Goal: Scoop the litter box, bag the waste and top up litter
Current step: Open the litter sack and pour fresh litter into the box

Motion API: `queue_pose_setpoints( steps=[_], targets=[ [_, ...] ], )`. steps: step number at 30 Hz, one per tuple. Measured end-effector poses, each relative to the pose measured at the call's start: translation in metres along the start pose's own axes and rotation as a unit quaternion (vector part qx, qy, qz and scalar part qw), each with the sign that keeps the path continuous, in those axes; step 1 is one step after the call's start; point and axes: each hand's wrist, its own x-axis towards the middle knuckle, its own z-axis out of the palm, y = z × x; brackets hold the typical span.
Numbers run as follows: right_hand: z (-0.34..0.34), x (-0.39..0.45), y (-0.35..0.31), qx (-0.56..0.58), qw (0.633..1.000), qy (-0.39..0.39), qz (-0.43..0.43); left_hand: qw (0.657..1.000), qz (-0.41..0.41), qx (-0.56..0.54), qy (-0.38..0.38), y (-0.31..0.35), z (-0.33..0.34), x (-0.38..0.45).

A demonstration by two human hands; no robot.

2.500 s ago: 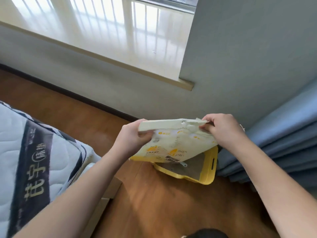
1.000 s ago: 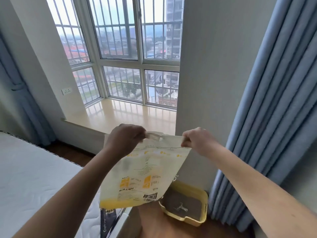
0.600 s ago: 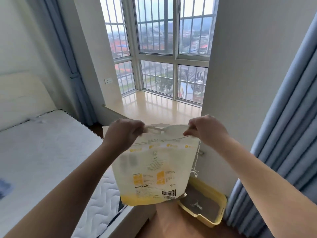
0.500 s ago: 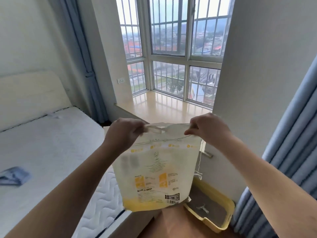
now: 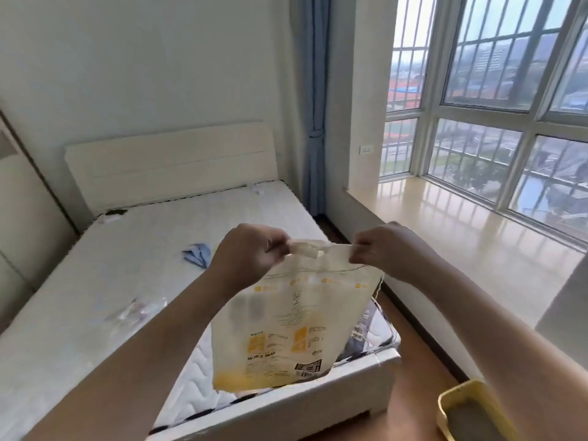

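Up in front of the chest, the left hand (image 5: 251,253) and the right hand (image 5: 386,249) each pinch a top corner of the litter bag (image 5: 292,319), fingers curled round its sealed upper strip. The grip is the same as half a second ago, with the bag hanging upright between them just as it did then. What has changed is the direction faced: the view has swung left, away from the window corner, so the bag now hangs over the foot of the bed (image 5: 133,281) instead of above the litter box (image 5: 467,415). That yellow box, with grey litter in it, has slid to the lower right edge of the view, well apart from the bag.

The bag looks slack and light, with a loose thread trailing from its right edge; whether its top is open cannot be told. Judging by this, the top-up pour is either finished or not yet started, and the turn toward the bed, where a clear plastic wrapper (image 5: 140,308) and a blue cloth (image 5: 197,254) lie, suggests the bag is about to be set down there.
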Motion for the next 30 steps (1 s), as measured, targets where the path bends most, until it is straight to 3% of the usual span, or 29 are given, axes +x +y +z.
queue_pose_setpoints(
  steps=[11, 19, 23, 27, 30],
  targets=[
    [0.092, 0.039, -0.208, -0.012, 0.987, 0.003, -0.162, 0.981, -0.127, 0.136, 0.051, -0.107, -0.140, -0.157],
    [0.154, 0.023, -0.368, -0.036, 0.966, -0.014, -0.257, 0.947, -0.257, 0.191, 0.022, -0.162, -0.231, -0.293],
    [0.186, 0.014, -0.440, -0.031, 0.952, -0.050, -0.300, 0.920, -0.338, 0.199, -0.009, -0.174, -0.280, -0.355],
    [0.212, 0.011, -0.501, -0.013, 0.937, -0.078, -0.340, 0.872, -0.423, 0.241, -0.062, -0.191, -0.319, -0.413],
    [0.229, 0.013, -0.539, -0.018, 0.923, -0.078, -0.377, 0.851, -0.464, 0.239, -0.056, -0.201, -0.336, -0.449]
  ],
)
